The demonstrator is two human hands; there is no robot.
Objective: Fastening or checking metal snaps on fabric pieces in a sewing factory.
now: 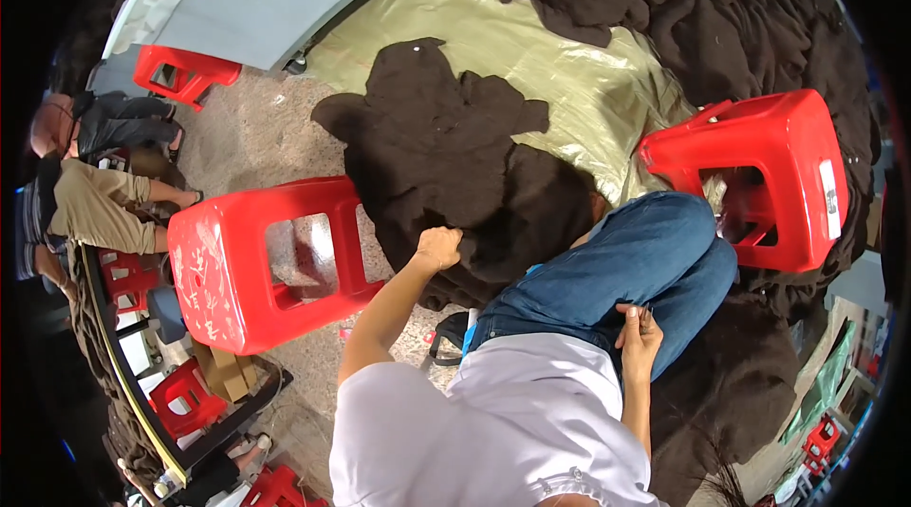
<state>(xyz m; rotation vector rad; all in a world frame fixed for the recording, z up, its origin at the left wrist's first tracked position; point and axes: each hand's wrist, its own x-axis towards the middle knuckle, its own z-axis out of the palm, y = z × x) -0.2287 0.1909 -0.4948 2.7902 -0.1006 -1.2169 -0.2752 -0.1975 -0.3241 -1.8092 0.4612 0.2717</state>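
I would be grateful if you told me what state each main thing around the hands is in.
Brown cloth, loosely spread, rumpled
Left hand, closed on brown cloth
Right hand, fingers curled, grip unclear
Left red stool, upright
Right red stool, upright
Yellowish sheet, spread, creased
Cloth heap, crumpled

Nothing is legible: white scrawl (199, 289) marks one red stool (245, 260), a pale label (829, 198) another stool (802, 160).

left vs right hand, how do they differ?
Place: the left hand is on the brown cloth; the right hand is over the jeans. Pose: the left is curled into a fist; the right has fingers partly extended, seemingly holding something too small to identify. Shared: both are bare.
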